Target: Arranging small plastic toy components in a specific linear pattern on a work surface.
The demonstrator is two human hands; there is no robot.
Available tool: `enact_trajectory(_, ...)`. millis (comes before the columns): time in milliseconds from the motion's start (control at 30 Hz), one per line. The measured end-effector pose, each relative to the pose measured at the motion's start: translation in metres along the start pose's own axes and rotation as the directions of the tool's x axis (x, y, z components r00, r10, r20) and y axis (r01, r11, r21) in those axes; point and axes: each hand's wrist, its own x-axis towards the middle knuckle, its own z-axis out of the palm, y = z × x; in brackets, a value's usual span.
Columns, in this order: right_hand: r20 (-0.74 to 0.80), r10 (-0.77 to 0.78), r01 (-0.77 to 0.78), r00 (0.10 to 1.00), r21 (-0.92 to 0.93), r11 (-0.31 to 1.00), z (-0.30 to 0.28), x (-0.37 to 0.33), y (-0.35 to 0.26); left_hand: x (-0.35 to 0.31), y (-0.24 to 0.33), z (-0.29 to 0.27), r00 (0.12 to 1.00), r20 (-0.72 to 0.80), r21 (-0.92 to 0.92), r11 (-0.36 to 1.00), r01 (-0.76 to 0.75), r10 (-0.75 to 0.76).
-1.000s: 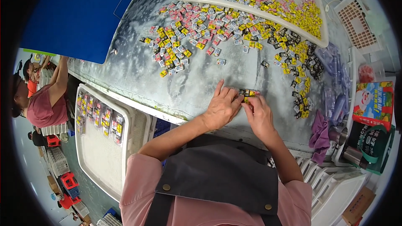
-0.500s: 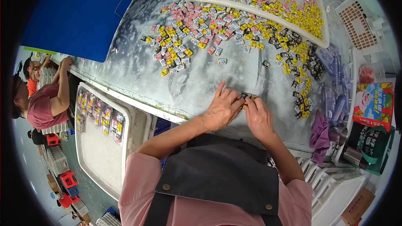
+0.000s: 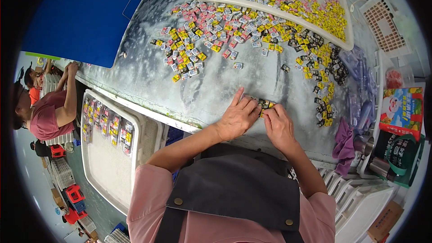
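Note:
A short row of small yellow and black packets (image 3: pixel 266 104) lies on the grey tabletop between my two hands. My left hand (image 3: pixel 237 117) is closed over its left end, the index finger stretched out away from me and the other fingers bent. At the right end, my right hand (image 3: pixel 279 127) has its fingers pressed together against the row in a pinch. My fingers hide part of the row, and whether a clear sleeve surrounds it I cannot tell. Beyond my hands lies a loose spread of packets (image 3: pixel 216 40) in yellow, pink, white and black.
A white tray (image 3: pixel 270 6) heaped with packets stands at the back. Clear plastic sleeves (image 3: pixel 360 81) and a purple cloth (image 3: pixel 344 146) are at the right. Left of me, another white tray (image 3: pixel 105 166) holds filled clear packs. A blue board (image 3: pixel 85 13) and a co-worker (image 3: pixel 49 112) are farther left.
My right hand has drawn back slightly from the row, so more of the packets shows between my hands. The left hand has barely moved.

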Motion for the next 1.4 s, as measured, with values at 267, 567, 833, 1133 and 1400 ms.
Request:
enact_trajectory(267, -0.002, -0.059, 0.058, 0.998, -0.167, 0.984, -0.004, -0.008, -0.002, -0.017, 0.007, -0.01, 0.989, 0.024, -0.091, 0.985, 0.148, -0.146)
enact_trajectory(567, 0.321, -0.047, 0.111, 0.946, -0.186, 0.976, 0.002, -0.018, 0.013, -0.025, 0.004, 0.0, 0.977, 0.181, -0.033, 0.992, 0.124, -0.116)
enact_trajectory(833, 0.232, 0.039, 0.009, 0.972, -0.201, 0.98, 0.011, -0.018, 0.015, -0.029, 0.006, -0.005, 0.972, 0.175, 0.014, 0.988, 0.156, -0.156)
enact_trajectory(1133, 0.201, -0.028, 0.045, 0.979, -0.08, 0.996, 0.004, -0.006, 0.017, -0.014, -0.007, 0.022, 0.993, 0.057, -0.029, 0.994, 0.107, -0.105)
enact_trajectory(1400, 0.009, -0.064, 0.065, 0.998, -0.044, 0.997, 0.017, 0.006, 0.025, -0.083, -0.048, -0.034, 0.863, 0.034, 0.17, 0.854, 0.491, -0.503)
